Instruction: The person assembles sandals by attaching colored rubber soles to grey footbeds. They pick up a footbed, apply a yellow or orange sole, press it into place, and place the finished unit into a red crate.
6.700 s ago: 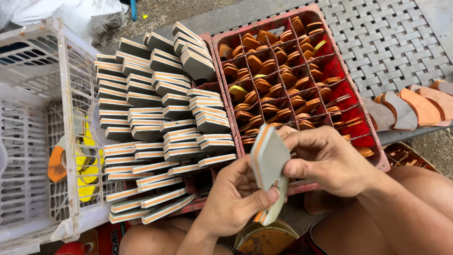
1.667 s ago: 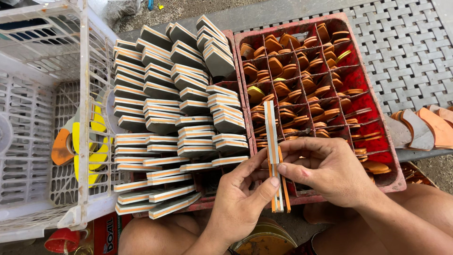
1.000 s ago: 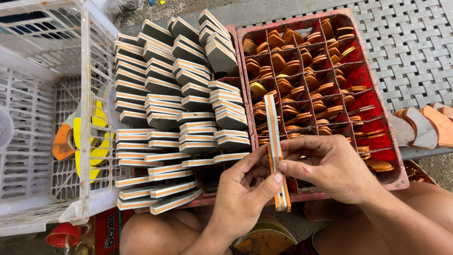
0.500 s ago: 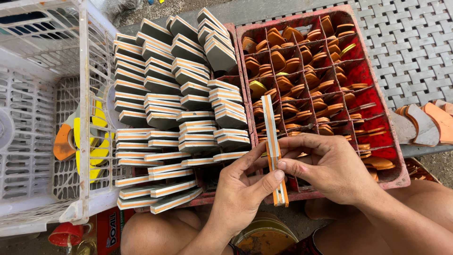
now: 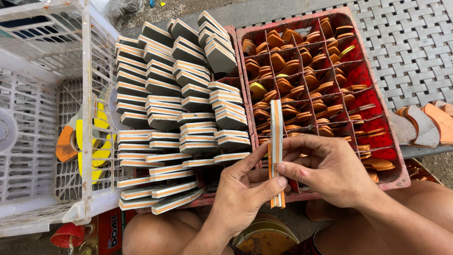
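Landmark: the red divided crate point(image 5: 398, 156), which stands just beyond the knees; every place below is told from it.
Held thing: a thin layered piece point(image 5: 276, 146), grey with orange bands, seen edge-on. It stands over the crate's near left corner, in front of the lowest compartments.
Long axis: nearly upright in the view, running from the crate's near rim up across its lower rows; the narrow edge faces the camera.
Left hand point(image 5: 243, 191): at the crate's near left corner, below and left of the piece. Its fingers are closed on the piece's lower half, thumb across the front edge.
Right hand point(image 5: 330, 167): over the crate's near rim, right of the piece. Its fingers pinch the same lower half from the right, fingertip meeting the left thumb.
Which hand is nearer: both touch the piece; the left lies under it, the right beside it. The upper half stands free above both.
Crate contents: orange curved pieces point(image 5: 288, 61) standing on edge in the compartments, a few yellowish ones among them.
Left of the crate: stacked grey-and-orange pieces point(image 5: 174, 108) of the same kind, in leaning rows, touching the crate's left wall.
Further left: a white lattice basket point(image 5: 87, 94) with yellow and orange shapes showing through its side.
Right of the crate: loose orange and grey soles point(image 5: 424, 123) on a grey woven mat point(image 5: 415, 42).
Below the crate: a round tin point(image 5: 266, 238) between the knees.
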